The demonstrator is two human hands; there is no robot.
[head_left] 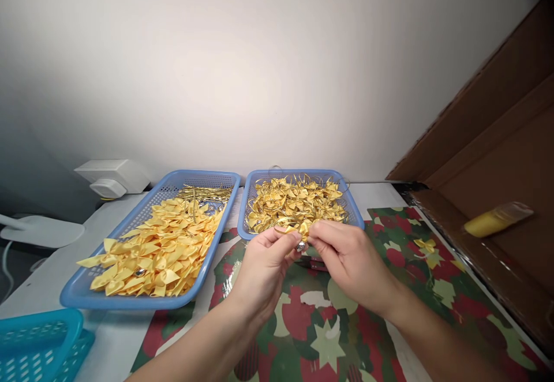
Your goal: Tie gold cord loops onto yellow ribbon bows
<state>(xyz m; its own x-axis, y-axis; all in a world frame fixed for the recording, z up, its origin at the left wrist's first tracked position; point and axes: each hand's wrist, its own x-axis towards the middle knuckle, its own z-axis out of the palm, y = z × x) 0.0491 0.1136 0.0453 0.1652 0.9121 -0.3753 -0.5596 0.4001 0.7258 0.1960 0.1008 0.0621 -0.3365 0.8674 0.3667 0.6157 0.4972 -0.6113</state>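
Observation:
Both hands meet over the front edge of the right basket, pinching one small yellow ribbon bow between them. My left hand grips its left side, where a thin gold wire tie also shows. On the bow's right side, the fingertips of my right hand are closed. A small shiny silver piece shows just under the bow; which hand holds it I cannot tell. Behind my hands, the right blue basket holds a heap of yellow bows with looped gold ties.
At left, a larger blue basket holds loose yellow bows and a bundle of straight gold ties. Turquoise baskets stand at the lower left. A patterned sheet covers the table. A single bow lies right, beside a cardboard box.

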